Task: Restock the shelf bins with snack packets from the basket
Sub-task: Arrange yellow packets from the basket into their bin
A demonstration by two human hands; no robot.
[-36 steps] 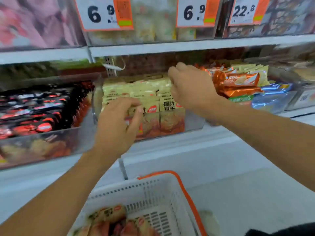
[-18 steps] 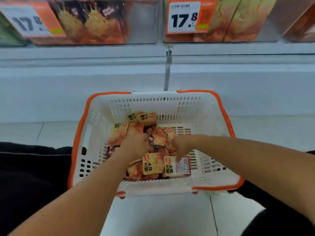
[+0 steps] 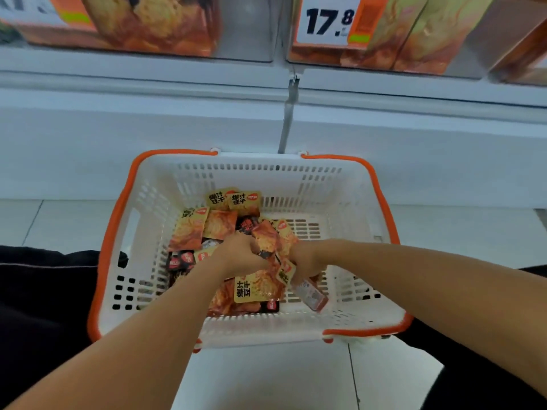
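Now back down from the shelf bin | left hand (image 3: pixel 241 253) and right hand (image 3: pixel 305 258) both curl, gripping snack packets (image 3: pixel 254 288) in basket (image 3: pixel 355 318) near centre | another load is starting

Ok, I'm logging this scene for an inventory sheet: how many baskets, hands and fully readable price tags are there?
Basket: 1
Hands: 2, the left hand and the right hand, both gripping snack packets
Readable price tag: 1, marked 17.8
Total: 4
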